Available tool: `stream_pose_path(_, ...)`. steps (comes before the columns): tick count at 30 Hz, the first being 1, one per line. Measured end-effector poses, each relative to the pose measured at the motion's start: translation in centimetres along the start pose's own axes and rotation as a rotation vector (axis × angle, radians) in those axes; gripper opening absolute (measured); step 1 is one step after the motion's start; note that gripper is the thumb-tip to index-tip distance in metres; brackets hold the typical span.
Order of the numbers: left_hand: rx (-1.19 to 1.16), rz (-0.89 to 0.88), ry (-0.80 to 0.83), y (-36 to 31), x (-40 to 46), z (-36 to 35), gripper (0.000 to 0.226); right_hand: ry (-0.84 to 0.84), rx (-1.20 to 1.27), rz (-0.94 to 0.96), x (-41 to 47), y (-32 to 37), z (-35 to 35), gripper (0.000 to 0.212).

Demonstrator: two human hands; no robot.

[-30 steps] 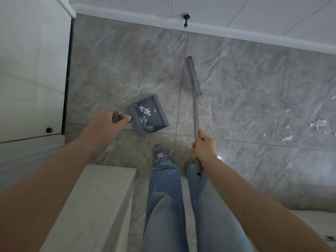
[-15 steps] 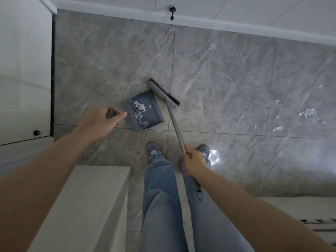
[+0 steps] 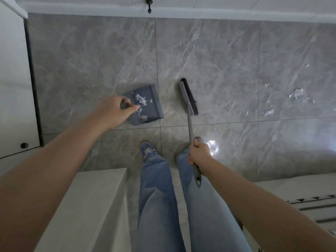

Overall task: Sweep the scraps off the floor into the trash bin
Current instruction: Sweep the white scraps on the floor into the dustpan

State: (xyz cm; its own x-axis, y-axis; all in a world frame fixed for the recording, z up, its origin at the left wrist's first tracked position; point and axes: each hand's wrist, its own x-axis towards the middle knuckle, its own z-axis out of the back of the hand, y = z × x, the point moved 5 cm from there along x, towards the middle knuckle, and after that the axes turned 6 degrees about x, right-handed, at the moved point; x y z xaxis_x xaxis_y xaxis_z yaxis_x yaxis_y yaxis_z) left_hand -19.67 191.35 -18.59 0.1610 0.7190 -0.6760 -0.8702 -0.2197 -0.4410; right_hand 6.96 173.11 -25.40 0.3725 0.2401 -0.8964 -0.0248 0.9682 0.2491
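Down on the floor [image 3: 218, 51], my left hand [image 3: 112, 110] grips the dustpan [image 3: 147, 104], right hand [image 3: 199, 153] grips the broom [image 3: 188, 99]; keep pan level, sweep the scraps [image 3: 296, 93] left.

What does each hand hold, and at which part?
The left hand grips the dustpan by its handle. The right hand grips the broom near the upper end of its long handle.

Both bare arms are reaching forward; the left hand [image 3: 114, 111] is gripping a handle, the right hand [image 3: 198, 154] clasping another.
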Motion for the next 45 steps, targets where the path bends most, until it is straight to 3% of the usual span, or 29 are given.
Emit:
stream_pose_path(5,0.094,-0.092,0.111,-2.4,0.8,-1.0,0.039,0.049,0.311,-0.062,-3.7,-2.3,2.8,0.025)
stream_pose_path(8,0.206,-0.191,0.128,-4.3,2.1,-1.0,0.042,-0.037,0.444,-0.074,-2.8,-3.1,5.9,0.03)
stream_pose_path(12,0.276,-0.213,0.145,-7.3,4.1,-0.9,0.045,-0.196,0.419,-0.071,1.0,-1.8,10.0,0.044)
stream_pose_path(14,0.252,-0.17,0.158,-8.5,4.8,-0.8,0.043,-0.209,0.333,-0.071,3.1,-0.7,11.0,0.039)
stream_pose_path(16,0.195,-0.114,0.169,-9.2,5.1,-0.9,0.041,-0.192,0.235,-0.097,4.2,0.0,10.5,0.037)
stream_pose_path(20,0.108,-0.064,0.153,-10.2,5.4,-1.8,0.049,-0.003,0.161,-0.135,1.6,0.9,5.2,0.036)
stream_pose_path(24,0.157,-0.096,0.217,-12.4,4.6,-4.0,0.043,0.102,0.433,-0.246,-0.8,-1.3,2.1,0.04)
stream_pose_path(28,0.171,-0.091,0.235,-14.4,4.2,-4.6,0.038,0.235,0.829,-0.211,-2.5,-0.8,3.7,0.024)
stream_pose_path(31,0.13,-0.067,0.219,-15.2,4.3,-4.8,0.037,0.36,1.198,-0.221,-3.2,0.3,5.7,0.027)
stream_pose_path(33,0.126,-0.071,0.212,-15.8,4.4,-5.0,0.036,0.377,1.316,-0.262,-3.4,0.6,6.8,0.031)
stream_pose_path(36,0.14,-0.091,0.21,-16.3,4.9,-5.4,0.038,0.354,1.263,-0.311,-3.4,0.9,7.5,0.044)
stream_pose_path(38,0.142,-0.085,0.195,-16.4,5.7,-5.1,0.038,0.303,1.101,-0.314,-2.4,1.9,7.6,0.055)
stream_pose_path(45,0.205,-0.093,0.178,-16.8,5.6,-5.1,0.038,0.22,0.903,-0.352,-0.2,3.8,8.3,0.052)
